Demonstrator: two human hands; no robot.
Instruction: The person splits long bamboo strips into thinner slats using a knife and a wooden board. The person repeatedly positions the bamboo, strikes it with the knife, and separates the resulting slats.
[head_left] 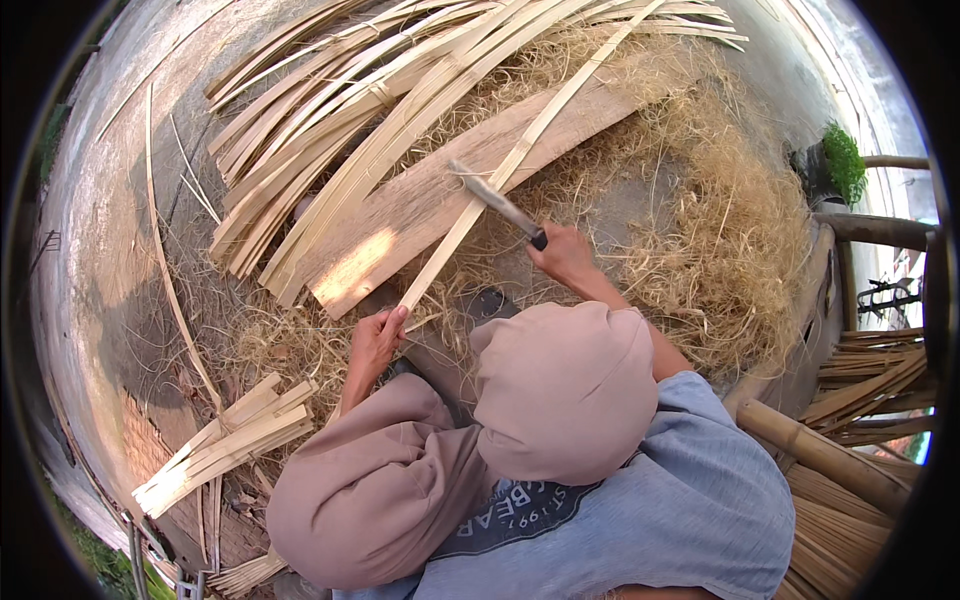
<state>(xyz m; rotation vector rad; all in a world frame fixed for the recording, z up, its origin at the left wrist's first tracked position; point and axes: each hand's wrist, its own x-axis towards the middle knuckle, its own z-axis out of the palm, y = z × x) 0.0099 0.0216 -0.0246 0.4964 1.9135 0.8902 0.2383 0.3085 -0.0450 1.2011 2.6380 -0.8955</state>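
Observation:
My left hand [378,338] is closed around the near end of a long, pale bamboo strip [450,243]. The strip slants up and away to the right, across a wide wooden board [375,225]. In my right hand [565,252] is a knife [510,210], gripped by its dark handle. Its blade points up and to the left and crosses over the strip above the board. Whether the edge touches the strip I cannot tell.
Tied bundles of bamboo strips [340,110] lie beyond the board. Curly shavings [720,230] pile up on the right. A smaller bundle [235,435] lies at the near left. Bamboo poles [820,455] and more strips [865,380] stand at the right edge, near a green plant [845,165].

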